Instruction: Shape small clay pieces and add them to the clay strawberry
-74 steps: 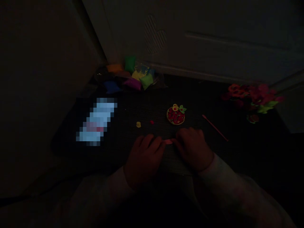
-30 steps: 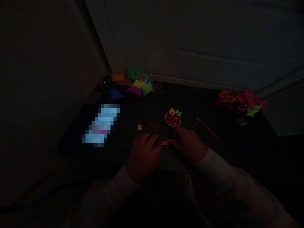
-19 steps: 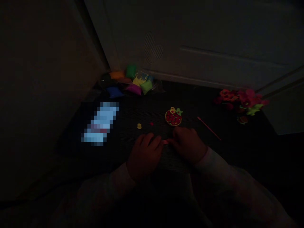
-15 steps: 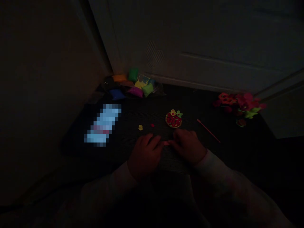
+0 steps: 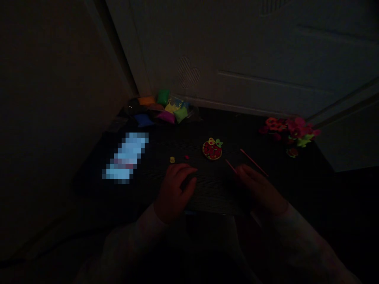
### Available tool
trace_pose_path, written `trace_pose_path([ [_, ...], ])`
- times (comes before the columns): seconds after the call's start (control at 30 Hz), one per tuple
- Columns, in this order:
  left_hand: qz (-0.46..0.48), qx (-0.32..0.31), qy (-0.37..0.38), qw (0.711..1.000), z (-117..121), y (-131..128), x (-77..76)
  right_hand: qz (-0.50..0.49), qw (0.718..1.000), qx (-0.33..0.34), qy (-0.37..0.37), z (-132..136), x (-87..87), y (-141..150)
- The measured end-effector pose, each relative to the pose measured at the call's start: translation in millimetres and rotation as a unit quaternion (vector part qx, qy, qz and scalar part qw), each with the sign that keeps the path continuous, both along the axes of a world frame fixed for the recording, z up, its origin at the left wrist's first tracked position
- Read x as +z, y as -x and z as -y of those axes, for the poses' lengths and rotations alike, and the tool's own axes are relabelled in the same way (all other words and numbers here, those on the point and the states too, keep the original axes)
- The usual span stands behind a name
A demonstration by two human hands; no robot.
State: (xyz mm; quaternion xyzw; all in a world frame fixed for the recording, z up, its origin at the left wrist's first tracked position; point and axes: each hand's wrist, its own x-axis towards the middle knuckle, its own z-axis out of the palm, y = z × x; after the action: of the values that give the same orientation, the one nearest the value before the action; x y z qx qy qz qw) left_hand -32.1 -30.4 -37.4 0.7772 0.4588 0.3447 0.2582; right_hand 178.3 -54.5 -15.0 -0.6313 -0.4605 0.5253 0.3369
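My left hand [image 5: 175, 193] hovers over the front of the dark table, its thumb and fingers apart and seemingly holding nothing. To the right, my right hand [image 5: 263, 189] is closed around a thin pink stick [image 5: 231, 166] that points up and left. Between and beyond the hands lies a small round piece [image 5: 212, 151] with red filling, a yellow rim and two little flowers on its upper edge. A small yellow piece [image 5: 172, 159] and a small red piece [image 5: 186, 157] rest just past my left fingertips. Dim light hides finger detail.
A second pink stick [image 5: 254, 162] lies beyond my right hand. Brightly coloured packets [image 5: 144, 120] are heaped at the back left. A glowing, pixelated rectangle [image 5: 126, 157] lies at left. Colourful flowers [image 5: 297, 128] stand at right, before a pale panelled surface [image 5: 251, 51].
My hands, earlier together around a small pink piece, have parted. The right moved right and now has a thin pink stick; the left opened. The pink piece is no longer clearly visible.
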Motion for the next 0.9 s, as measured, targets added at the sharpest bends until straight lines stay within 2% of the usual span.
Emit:
trace_pose_path([
  [0.1, 0.075, -0.003, 0.089, 0.993, 1, -7, 10.4, -0.122, 0.991, 0.011, 0.060, 5, 6.2, 17],
  [0.17, 0.139, -0.019, 0.153, 0.978, 3, -11, 18.3, -0.185, 0.977, 0.027, 0.101, 10, 9.9, 29],
  [0.27, 0.218, -0.058, 0.232, 0.946, 8, -14, 29.8, -0.308, 0.933, 0.027, 0.184, 18, 14.4, 45],
  [0.37, 0.253, -0.079, 0.263, 0.928, 14, -12, 39.0, -0.405, 0.881, 0.027, 0.245, 24, 15.4, 55],
  [0.47, 0.264, -0.066, 0.275, 0.922, 19, -12, 46.1, -0.475, 0.836, 0.045, 0.270, 28, 13.0, 60],
  [0.53, 0.259, -0.046, 0.284, 0.922, 21, -14, 50.6, -0.503, 0.821, 0.046, 0.266, 32, 11.6, 63],
  [0.63, 0.253, -0.008, 0.291, 0.923, 24, -16, 56.7, -0.517, 0.822, 0.033, 0.237, 39, 12.5, 64],
  [0.7, 0.248, 0.017, 0.281, 0.927, 27, -17, 59.8, -0.512, 0.838, 0.024, 0.189, 46, 14.9, 65],
  [0.8, 0.246, 0.039, 0.263, 0.932, 33, -17, 62.5, -0.445, 0.891, 0.020, 0.090, 58, 19.8, 68],
  [0.9, 0.283, 0.050, 0.259, 0.922, 40, -16, 63.6, -0.321, 0.947, 0.002, 0.029, 71, 24.7, 71],
])
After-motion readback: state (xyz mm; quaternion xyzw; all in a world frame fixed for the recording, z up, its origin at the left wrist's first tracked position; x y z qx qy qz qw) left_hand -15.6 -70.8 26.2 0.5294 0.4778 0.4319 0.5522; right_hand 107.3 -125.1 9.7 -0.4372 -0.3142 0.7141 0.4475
